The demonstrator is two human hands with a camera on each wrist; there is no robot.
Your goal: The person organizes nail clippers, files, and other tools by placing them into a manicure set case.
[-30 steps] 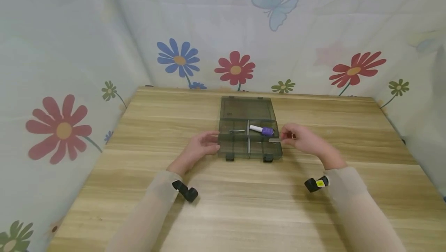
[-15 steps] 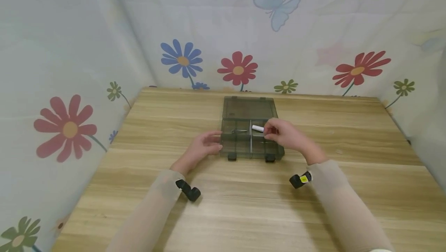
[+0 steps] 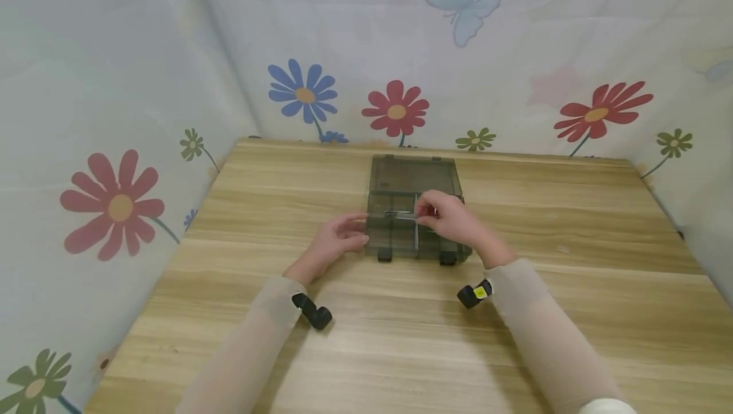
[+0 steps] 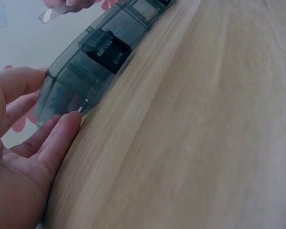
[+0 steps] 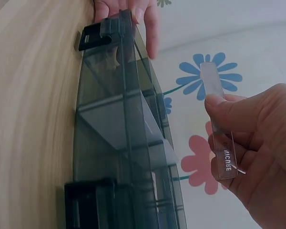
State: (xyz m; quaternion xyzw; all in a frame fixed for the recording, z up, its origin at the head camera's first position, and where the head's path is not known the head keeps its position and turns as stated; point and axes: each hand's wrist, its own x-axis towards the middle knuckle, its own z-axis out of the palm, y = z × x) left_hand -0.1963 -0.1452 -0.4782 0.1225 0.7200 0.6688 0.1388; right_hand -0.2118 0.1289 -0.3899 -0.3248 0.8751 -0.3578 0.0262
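My right hand (image 3: 443,213) is over the middle of a dark see-through compartment box (image 3: 392,242) whose lid (image 3: 415,173) lies back. Between thumb and fingers it pinches a flat clear nail file (image 5: 209,78) with printed lettering, held above the box's white divider (image 3: 416,242). My left hand (image 3: 332,242) touches the box's left end with fairly straight fingers; the left wrist view shows its fingertips (image 4: 71,121) against that wall. A thin metal tool (image 3: 395,212) lies in the back left compartment. The right hand covers the back right compartment.
The box stands on a wooden table (image 3: 366,338) with its two black latches (image 3: 385,254) facing the person. A flower-printed cloth (image 3: 343,32) hangs behind the table and along its sides. Each sleeve carries a black wrist camera (image 3: 312,311).
My right hand has moved left from the box's right edge with the nail file, covering the purple nail polish bottle seen earlier. The left hand has stayed at the box's left side.
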